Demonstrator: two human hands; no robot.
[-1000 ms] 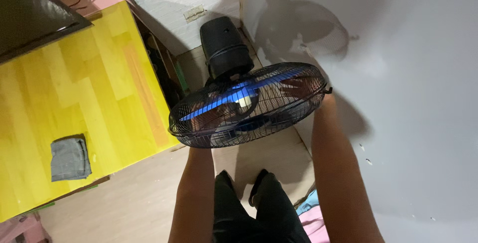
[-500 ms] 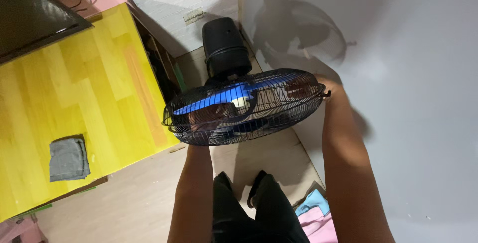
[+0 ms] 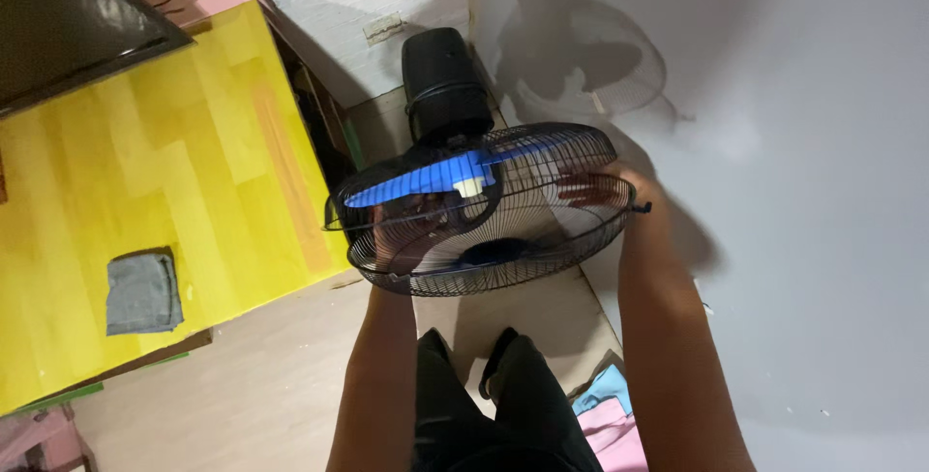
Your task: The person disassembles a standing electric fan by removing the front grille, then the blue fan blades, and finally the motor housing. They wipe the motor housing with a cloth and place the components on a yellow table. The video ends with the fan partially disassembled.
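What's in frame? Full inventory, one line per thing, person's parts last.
fan: 1, black wire guard and motor housing, blue blades, centre, held up off the floor
yellow table: 1, yellow wood-pattern top, left
grey cloth: 1, grey, folded, lying on the yellow table
dark screen: 1, black, top left corner
white wall: 1, white, right, carries the fan's shadow
floor: 1, beige, bottom centre
pink and blue fabric: 1 heap, pink and light blue, bottom, by the wall
legs: 2, in black trousers, bottom centre
left hand: 1, seen through the guard on the fan's left side
right hand: 1, on the guard's right rim
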